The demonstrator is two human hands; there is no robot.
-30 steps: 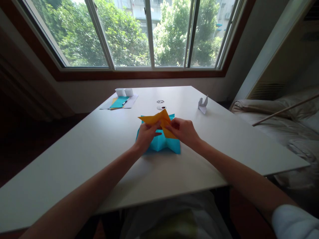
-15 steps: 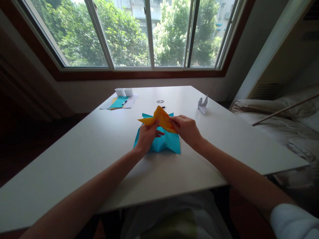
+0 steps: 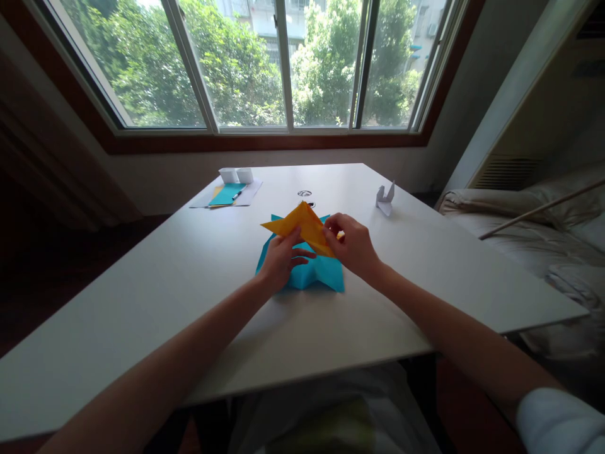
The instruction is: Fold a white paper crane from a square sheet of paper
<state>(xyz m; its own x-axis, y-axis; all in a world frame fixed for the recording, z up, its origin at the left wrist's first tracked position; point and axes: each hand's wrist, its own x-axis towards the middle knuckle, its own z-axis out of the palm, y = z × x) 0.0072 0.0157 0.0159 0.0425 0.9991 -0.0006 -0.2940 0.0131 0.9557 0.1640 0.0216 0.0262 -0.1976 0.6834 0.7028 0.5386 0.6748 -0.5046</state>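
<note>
A white table (image 3: 142, 302) is being lit by daylight entering through a wide window (image 3: 265, 63) with white frames and a dark wooden surround; green trees and a pale building are being shown beyond the glass. A pale wall (image 3: 155, 176) is being seen below the sill. A bed with crumpled light bedding (image 3: 543, 233) is being shown on the right, beside a cream unit with a vent grille (image 3: 508, 170).

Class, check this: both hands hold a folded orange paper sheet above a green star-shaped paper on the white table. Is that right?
Not quite. The head view shows the star-shaped paper is turquoise blue, not green. The left hand and right hand do hold the folded orange paper sheet above it on the white table.
</note>
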